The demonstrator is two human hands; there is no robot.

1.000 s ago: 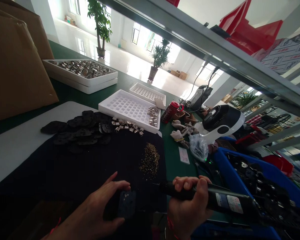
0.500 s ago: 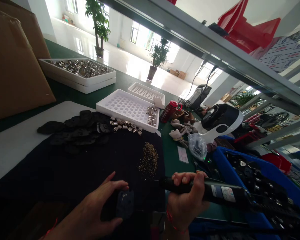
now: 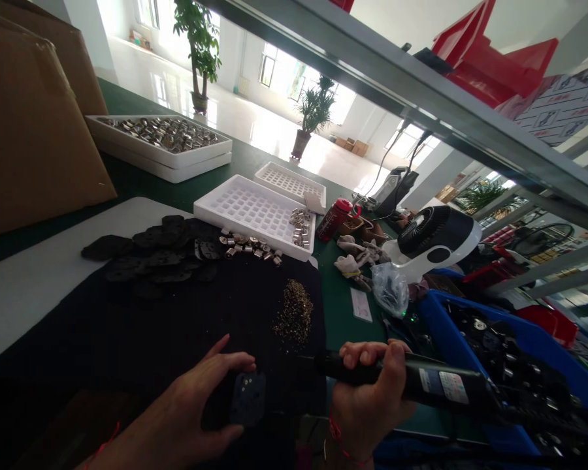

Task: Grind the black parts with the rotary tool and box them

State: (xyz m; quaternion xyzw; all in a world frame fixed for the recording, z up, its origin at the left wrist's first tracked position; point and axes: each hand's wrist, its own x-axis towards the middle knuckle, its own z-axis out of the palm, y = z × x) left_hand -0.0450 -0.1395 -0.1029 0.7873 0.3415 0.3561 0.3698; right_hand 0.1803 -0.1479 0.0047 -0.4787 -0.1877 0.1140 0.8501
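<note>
A dark flat plate with a few small brass-coloured dots is gripped at its edges between the thumb and fingers of my left hand. To the right, my right hand is wrapped round a black electric screwdriver with a label on its body. Its thin tip points left, towards the plate, and is apart from it. Beyond the hands, a pile of tiny brass screws lies on the dark mat. Dark plates are heaped at the mat's far left, beside loose metal cylinders.
A white grid tray stands behind the mat, with stacked trays of metal parts farther left. Rightward are a red bottle, a fan and a blue bin of dark parts. A metal shelf beam crosses overhead.
The view has shifted slightly, so most things appear a little farther right. Both hands keep their holds, and the screwdriver's thin tip now shows more clearly.
</note>
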